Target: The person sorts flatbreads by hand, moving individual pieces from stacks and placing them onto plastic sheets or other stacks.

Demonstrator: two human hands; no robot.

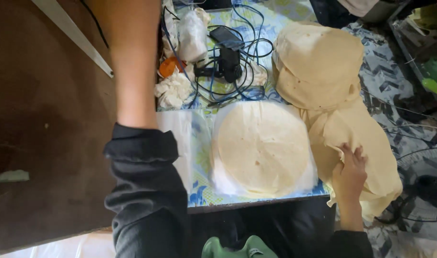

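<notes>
Flatbreads in the bag: I see a neat round stack of pale flatbreads (261, 147) lying in a clear plastic bag (218, 179) on the floral tablecloth (199, 191), right at the near edge of the table.
Right hand: my right hand (350, 173) lies flat, fingers spread narrow, pressing on a loose pile of flatbreads (366, 143) that droops over the table's right edge; it grips nothing that I can make out, it just touches the top sheet.
Left hand: my left arm (132, 62) reaches up and away past the top of the view, dark sleeve (144, 186) pushed back to the elbow; the hand itself is out of sight, so I cannot tell how it stands.
Far stack: a second heap of round flatbreads (318, 62) sits behind the loose pile, touching it, just right of the cables.
Clutter: black and blue cables (237, 71) coil around a small black device (228, 52) at the far middle of the cloth; crumpled white paper (174, 88) and a small orange thing (168, 67) lie just to their left.
Left side: a brown surface (46, 119) fills the area beside the cloth.
Floor right: a fan's wire grille (421, 186) shows below the drooping breads.
</notes>
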